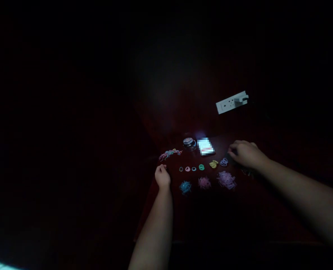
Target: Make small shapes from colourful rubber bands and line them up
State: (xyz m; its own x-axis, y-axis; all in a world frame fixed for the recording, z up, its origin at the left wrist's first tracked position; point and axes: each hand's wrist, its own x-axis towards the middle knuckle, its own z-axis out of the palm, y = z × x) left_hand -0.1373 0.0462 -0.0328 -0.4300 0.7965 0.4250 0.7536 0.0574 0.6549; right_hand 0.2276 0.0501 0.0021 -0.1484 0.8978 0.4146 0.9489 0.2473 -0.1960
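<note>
My left hand [162, 177] is closed, its fingers curled in beside a heap of mixed-colour bands [170, 153]; whatever it may hold does not show. Over the table's right part, my right hand [244, 153] has its fingers bent down and together, and their tips are in shadow. Nearest to it lie purple hair ties [224, 162] and yellow hair ties [214, 164]. Leftward the row goes on with a green hair tie [201, 167], a pale blue ring [193, 169], a pink ring [187, 169] and a dark ring [181, 169].
Closer to me are piles of small thin pieces: blue [185, 187], pink [204, 182] and purple [226, 180]. A clear jar [189, 144] stands behind the row beside a bright blurred rectangle [206, 146]. Farther back is a white power strip [228, 104]. The surroundings are dark.
</note>
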